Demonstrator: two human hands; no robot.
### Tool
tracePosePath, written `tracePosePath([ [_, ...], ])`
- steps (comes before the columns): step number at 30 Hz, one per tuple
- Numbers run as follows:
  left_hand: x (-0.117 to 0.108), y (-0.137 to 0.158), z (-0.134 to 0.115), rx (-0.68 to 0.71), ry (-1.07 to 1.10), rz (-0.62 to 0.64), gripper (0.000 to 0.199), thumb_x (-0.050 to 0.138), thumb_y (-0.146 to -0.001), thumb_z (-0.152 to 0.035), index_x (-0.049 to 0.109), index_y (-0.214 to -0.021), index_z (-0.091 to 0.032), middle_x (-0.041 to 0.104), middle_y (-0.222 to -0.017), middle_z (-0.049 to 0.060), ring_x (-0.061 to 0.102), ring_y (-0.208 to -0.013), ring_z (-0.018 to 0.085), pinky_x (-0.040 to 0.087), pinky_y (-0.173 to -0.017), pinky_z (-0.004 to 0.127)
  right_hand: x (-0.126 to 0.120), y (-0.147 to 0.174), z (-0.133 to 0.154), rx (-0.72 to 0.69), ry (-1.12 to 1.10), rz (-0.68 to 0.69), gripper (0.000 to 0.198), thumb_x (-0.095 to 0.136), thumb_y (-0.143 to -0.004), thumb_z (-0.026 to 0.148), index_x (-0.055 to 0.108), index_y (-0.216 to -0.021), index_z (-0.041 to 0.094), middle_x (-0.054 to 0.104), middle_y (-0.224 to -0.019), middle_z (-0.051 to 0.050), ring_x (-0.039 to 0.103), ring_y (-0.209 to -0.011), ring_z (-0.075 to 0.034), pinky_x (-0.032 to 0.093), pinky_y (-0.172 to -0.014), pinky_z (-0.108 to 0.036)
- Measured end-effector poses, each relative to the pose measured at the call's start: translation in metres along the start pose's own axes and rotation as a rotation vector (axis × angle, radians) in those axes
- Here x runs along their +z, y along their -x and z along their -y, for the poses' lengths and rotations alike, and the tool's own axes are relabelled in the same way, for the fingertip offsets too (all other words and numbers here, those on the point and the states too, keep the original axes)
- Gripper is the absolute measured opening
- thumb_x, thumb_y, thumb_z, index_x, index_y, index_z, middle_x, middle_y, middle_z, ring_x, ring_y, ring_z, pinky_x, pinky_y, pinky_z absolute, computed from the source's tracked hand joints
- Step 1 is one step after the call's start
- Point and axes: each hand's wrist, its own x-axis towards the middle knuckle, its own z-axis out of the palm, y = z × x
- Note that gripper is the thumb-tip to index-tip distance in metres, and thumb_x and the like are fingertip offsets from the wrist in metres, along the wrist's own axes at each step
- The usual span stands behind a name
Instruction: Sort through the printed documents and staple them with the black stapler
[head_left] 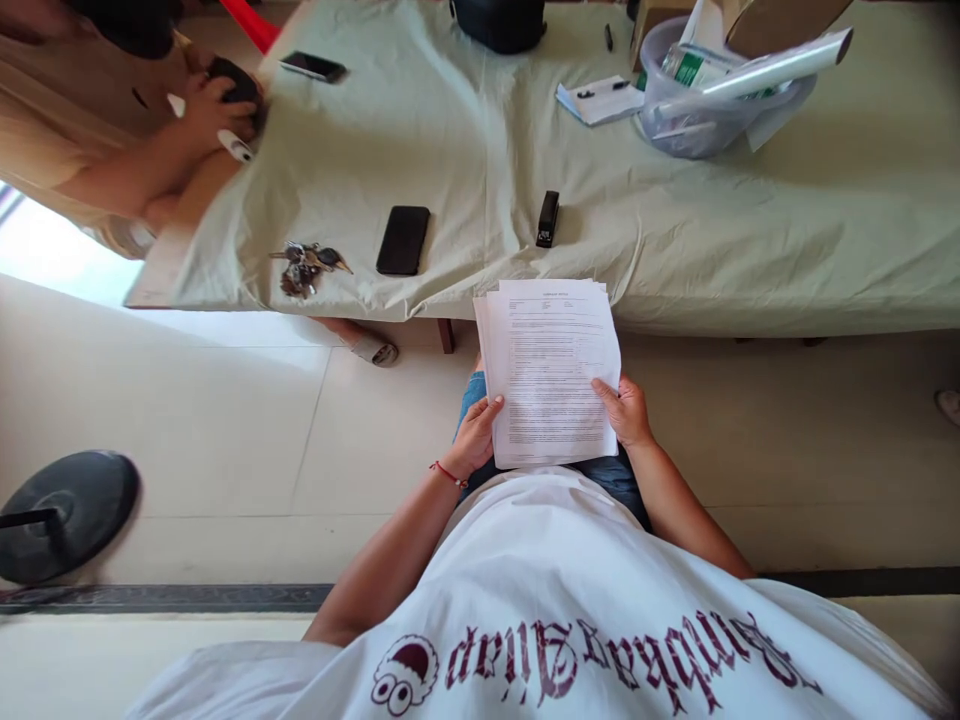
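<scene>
A stack of printed papers point(555, 375) is held above my lap, its far edge close to the table's front edge. My left hand point(478, 432) grips the stack's left side, thumb on top and fingers hidden beneath. On the right side, my right hand point(627, 408) pinches the sheets the same way, its thumb lying over the print. The sheets are slightly fanned out at the upper left. Beyond them, on the cloth, lies a black stapler point(547, 219). A black smartphone point(403, 240) and a bunch of keys point(306, 267) lie farther left.
A cloth-covered table point(465, 130) spans the view. On it are a plastic basket point(686, 130) with a roll and packets, a notepad point(600, 101), a black case point(501, 22) and another phone point(313, 67). Another person point(97, 130) sits at left. A round black base point(71, 510) stands on the floor.
</scene>
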Motion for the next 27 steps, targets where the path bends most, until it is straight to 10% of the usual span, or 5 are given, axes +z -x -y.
tracePosePath([
  [13, -0.010, 0.002, 0.003, 0.068, -0.045, -0.006, 0.049, 0.094, -0.072, -0.055, 0.078, -0.102, -0.020, 0.084, -0.099, 0.006, 0.079, -0.093, 0.027, 0.065, -0.092, 0.043, 0.000, -0.007, -0.006, -0.093, 0.098, -0.084, 0.042, 0.077, -0.083, 0.066, 0.066, -0.091, 0.026, 0.073, -0.081, 0.002, 0.063, -0.076, -0.019, 0.051, -0.074, -0.032],
  [27, -0.012, -0.006, 0.008, 0.100, 0.081, 0.023, 0.045, 0.095, -0.072, -0.053, 0.079, -0.098, -0.020, 0.084, -0.101, 0.007, 0.075, -0.117, 0.033, 0.061, -0.107, 0.045, -0.013, -0.010, 0.002, -0.056, -0.061, -0.065, 0.043, 0.089, -0.073, 0.062, 0.070, -0.083, 0.024, 0.070, -0.074, 0.005, 0.060, -0.071, -0.014, 0.050, -0.068, -0.026],
])
